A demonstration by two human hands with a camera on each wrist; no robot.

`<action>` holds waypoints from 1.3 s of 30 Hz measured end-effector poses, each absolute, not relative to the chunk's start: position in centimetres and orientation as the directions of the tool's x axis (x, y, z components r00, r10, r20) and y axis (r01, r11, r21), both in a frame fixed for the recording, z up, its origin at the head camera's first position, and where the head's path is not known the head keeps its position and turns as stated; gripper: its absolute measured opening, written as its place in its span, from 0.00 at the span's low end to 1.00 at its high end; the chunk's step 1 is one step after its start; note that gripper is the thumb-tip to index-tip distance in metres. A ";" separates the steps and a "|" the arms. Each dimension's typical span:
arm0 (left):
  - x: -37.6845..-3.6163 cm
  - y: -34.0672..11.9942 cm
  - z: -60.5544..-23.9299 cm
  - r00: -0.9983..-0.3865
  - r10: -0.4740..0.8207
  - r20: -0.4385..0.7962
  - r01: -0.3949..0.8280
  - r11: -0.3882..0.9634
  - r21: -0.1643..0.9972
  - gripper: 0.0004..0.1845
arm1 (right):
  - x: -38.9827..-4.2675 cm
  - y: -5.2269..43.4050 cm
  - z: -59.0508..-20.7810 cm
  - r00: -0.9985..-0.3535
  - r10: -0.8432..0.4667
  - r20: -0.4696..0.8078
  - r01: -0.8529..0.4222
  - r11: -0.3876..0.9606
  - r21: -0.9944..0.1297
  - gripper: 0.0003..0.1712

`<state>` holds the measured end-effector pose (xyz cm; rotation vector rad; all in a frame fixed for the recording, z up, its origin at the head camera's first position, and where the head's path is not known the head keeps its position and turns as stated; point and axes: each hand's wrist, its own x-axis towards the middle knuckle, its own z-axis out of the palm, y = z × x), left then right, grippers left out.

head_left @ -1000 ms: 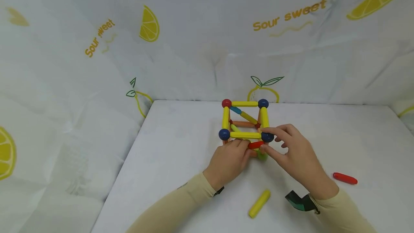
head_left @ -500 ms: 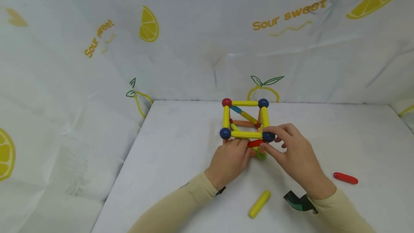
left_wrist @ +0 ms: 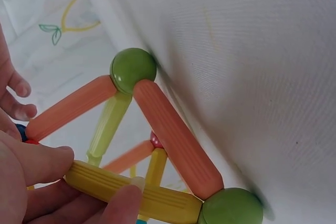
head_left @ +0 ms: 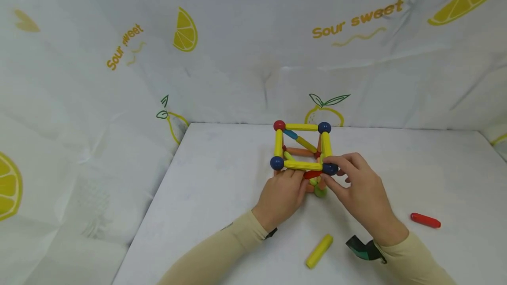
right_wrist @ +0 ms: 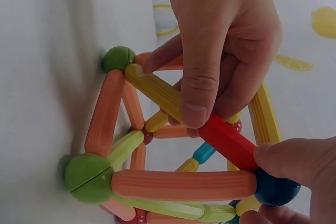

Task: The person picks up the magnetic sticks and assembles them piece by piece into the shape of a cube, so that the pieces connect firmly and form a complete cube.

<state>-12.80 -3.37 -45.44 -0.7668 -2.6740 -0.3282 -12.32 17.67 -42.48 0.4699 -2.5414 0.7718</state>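
A cube-like frame of magnetic building sticks and balls stands on the table, its upper square made of yellow sticks (head_left: 301, 127). Across the front face runs a slanting brace: a yellow stick (right_wrist: 157, 92) joined end to end with a red stick (right_wrist: 229, 141). My left hand (head_left: 281, 197) pinches that yellow stick between thumb and fingers; its lower end meets a green ball (left_wrist: 233, 207). My right hand (head_left: 360, 190) grips the blue ball (right_wrist: 275, 187) at the front right upper corner, its thumb against the red stick's end. Orange sticks (right_wrist: 184, 183) form the uprights.
A loose yellow stick (head_left: 319, 251) lies on the table in front of the frame, between the forearms. Another red stick (head_left: 425, 220) lies right of the right hand. Behind the white table (head_left: 206, 179) hangs a lemon-print cloth (head_left: 245, 56).
The red stick's right end has come up slightly, closer under the blue corner ball. Both hands stay in nearly the same places, and the head view has shifted a little.
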 end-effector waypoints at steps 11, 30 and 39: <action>-13.0 -3.1 -45.7 -0.792 0.473 0.387 0.550 0.827 0.117 0.12 | -11.8 18.2 -42.2 -0.858 -0.204 0.472 -0.442 0.762 -0.474 0.32; -7.5 -3.3 -43.3 -0.816 0.534 0.221 0.573 0.795 0.198 0.18 | -11.1 24.7 -42.2 -0.930 -0.219 0.294 -0.330 0.850 -0.410 0.33; -4.4 -0.6 -46.0 -0.761 0.609 -0.225 0.559 0.791 0.248 0.25 | -10.5 35.8 -45.9 -0.983 -0.163 -0.088 -0.129 0.945 -0.301 0.30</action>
